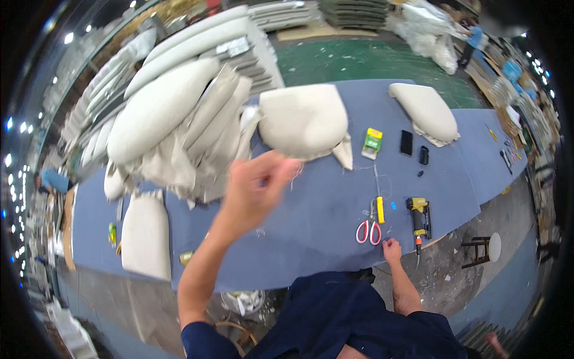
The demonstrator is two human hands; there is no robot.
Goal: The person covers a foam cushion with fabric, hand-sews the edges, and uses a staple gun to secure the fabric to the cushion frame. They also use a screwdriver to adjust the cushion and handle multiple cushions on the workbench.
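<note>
My left hand [256,188] is raised over the table, slightly blurred, with fingers curled and thumb and fingertips together. Whatever it may pinch is too small to make out. Just beyond it lies a cream fabric-covered cushion [304,119] with a loose flap of cloth at its near right corner. My right hand [392,250] rests low at the table's near edge, fingers closed; anything in them is hidden. Beside it are red-and-white handled scissors [368,232], a yellow-handled tool [379,209] and a yellow-and-black air staple gun [418,216] with a hose.
Cream padded pieces [161,113] and loose fabric pile up at left; another cushion [145,236] lies nearer. A further cushion [426,110], green-yellow box [371,143] and black phone [406,143] lie on the blue-grey table [311,239]. A stool [494,247] stands right. Other people are farther off.
</note>
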